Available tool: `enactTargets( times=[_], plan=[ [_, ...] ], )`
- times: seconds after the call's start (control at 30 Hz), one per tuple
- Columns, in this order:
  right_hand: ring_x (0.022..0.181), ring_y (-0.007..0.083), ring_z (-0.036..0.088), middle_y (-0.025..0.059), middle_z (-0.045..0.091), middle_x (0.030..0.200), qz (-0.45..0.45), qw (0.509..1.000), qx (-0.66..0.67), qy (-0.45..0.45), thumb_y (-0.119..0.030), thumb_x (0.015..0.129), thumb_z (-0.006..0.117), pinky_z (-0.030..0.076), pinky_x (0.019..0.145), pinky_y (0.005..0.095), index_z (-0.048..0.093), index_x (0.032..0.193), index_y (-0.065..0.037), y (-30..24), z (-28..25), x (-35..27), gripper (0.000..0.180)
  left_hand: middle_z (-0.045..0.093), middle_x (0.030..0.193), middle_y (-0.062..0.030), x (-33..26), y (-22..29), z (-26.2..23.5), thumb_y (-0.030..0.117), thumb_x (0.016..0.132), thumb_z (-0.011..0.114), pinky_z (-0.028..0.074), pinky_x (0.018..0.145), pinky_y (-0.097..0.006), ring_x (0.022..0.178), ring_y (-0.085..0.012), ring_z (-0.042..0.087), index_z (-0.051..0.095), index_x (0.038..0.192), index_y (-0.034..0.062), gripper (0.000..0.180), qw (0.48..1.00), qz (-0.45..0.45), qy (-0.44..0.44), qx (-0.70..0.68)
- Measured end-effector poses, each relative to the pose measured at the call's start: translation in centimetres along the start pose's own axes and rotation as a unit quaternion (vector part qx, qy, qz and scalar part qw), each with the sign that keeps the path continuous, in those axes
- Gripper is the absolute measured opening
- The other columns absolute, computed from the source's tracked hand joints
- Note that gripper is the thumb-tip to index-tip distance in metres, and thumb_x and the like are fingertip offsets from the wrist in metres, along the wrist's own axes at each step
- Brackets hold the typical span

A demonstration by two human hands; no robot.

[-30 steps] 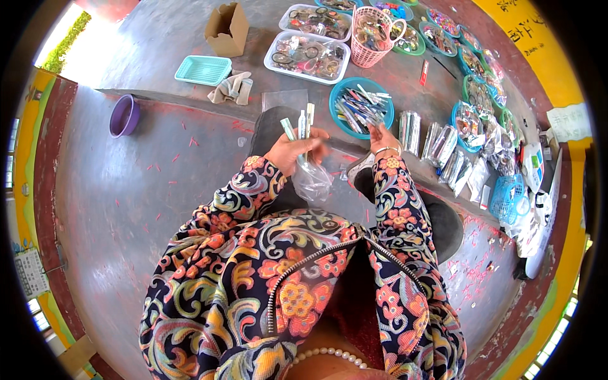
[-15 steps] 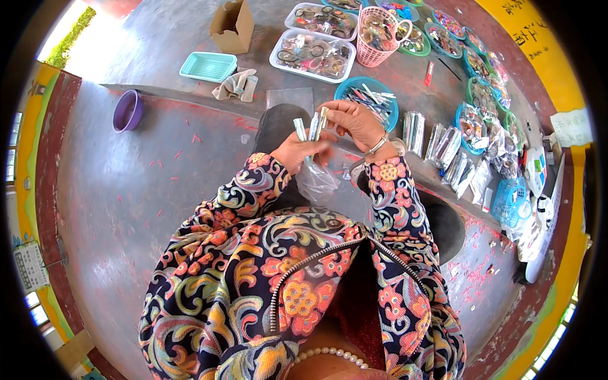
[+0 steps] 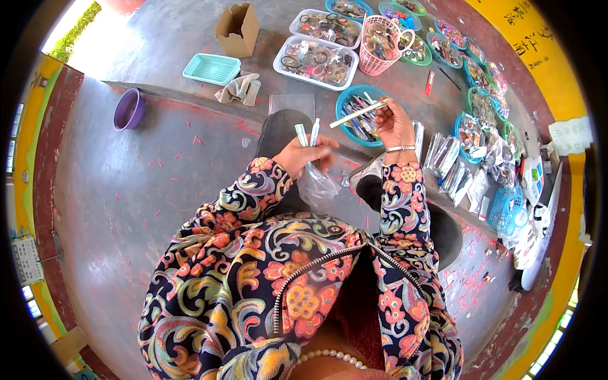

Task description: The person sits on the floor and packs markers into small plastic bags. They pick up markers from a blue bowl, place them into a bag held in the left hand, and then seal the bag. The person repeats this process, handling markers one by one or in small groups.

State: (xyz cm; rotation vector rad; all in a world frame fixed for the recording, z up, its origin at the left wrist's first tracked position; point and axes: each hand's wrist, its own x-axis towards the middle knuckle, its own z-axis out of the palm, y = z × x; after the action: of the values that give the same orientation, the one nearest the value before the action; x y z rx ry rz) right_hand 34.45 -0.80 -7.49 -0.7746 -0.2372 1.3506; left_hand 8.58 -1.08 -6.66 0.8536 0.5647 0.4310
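Across from me, the left hand (image 3: 299, 156) curls snugly around some upright pens (image 3: 315, 133), a clear bag (image 3: 318, 186) hanging beneath. The right hand (image 3: 396, 125) pinches one pale pen (image 3: 352, 116) near its end, thumb and fingers closed, slanting above the blue basket (image 3: 340, 102) of loose pens. A crumpled cloth (image 3: 237, 90) lies beside the green tray (image 3: 212, 68).

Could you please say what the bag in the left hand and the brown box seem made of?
The bag looks like thin, glossy plastic film: see-through and crinkled. The brown box is probably matt cardboard, given its plain folded panels.
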Motion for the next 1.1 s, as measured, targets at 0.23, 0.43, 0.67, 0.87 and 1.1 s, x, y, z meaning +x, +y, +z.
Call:
enactTargets(
  times=[0.23,0.43,0.67,0.87,1.1],
  plan=[
    [0.069,0.019,0.062,0.0089,0.062,0.079,-0.001,0.996,0.009,0.094,-0.009,0.083,0.057,0.05,0.055,0.024,0.058,0.092,0.002,1.0,-4.3,1.9,0.014,0.061,0.078,-0.0071,-0.1,0.2,0.1,0.014,0.085,0.056,0.045,0.06,-0.024,0.065,-0.0133,0.057,0.057,0.103,0.0009,0.022,1.0,0.011,-0.001,0.004],
    [0.072,0.0249,0.064,0.0153,0.064,0.081,0.019,0.974,0.0,0.224,-0.008,0.083,0.057,0.053,0.058,0.0261,0.055,0.087,0.005,4.7,-13.0,2.9,0.013,0.061,0.078,-0.0073,0.1,0.1,0.2,0.014,0.085,0.056,0.044,0.06,-0.024,0.065,-0.0132,0.057,0.056,0.102,0.0012,0.021,1.0,0.01,-0.009,-0.002],
    [0.078,0.0243,0.063,0.0136,0.063,0.09,0.051,0.954,-0.001,0.297,-0.008,0.083,0.058,0.052,0.057,0.0244,0.053,0.093,0.002,5.1,-13.3,3.5,0.015,0.061,0.078,-0.0071,0.0,0.0,0.2,0.013,0.085,0.056,0.044,0.059,-0.023,0.065,-0.0131,0.057,0.056,0.103,0.0018,0.021,1.0,0.007,-0.005,0.009],
    [0.069,0.0111,0.058,0.0042,0.063,0.088,0.097,0.962,-0.254,-0.032,-0.014,0.08,0.064,0.041,0.057,0.0191,0.059,0.103,-0.004,3.6,0.6,-0.4,0.026,0.06,0.078,-0.0077,-0.3,0.0,0.1,0.011,0.084,0.056,0.045,0.059,-0.024,0.065,-0.0136,0.057,0.055,0.102,0.0002,0.021,1.0,-0.002,0.007,0.007],
    [0.063,0.0044,0.051,0.001,0.064,0.078,0.122,0.894,-0.379,-0.206,-0.017,0.08,0.063,0.039,0.056,0.018,0.061,0.102,-0.003,4.4,6.1,-4.0,0.027,0.06,0.077,-0.0071,0.1,-0.2,-0.1,0.012,0.084,0.058,0.045,0.057,-0.023,0.063,-0.0132,0.057,0.056,0.1,0.0006,0.02,1.0,0.006,-0.015,0.018]
  ],
)
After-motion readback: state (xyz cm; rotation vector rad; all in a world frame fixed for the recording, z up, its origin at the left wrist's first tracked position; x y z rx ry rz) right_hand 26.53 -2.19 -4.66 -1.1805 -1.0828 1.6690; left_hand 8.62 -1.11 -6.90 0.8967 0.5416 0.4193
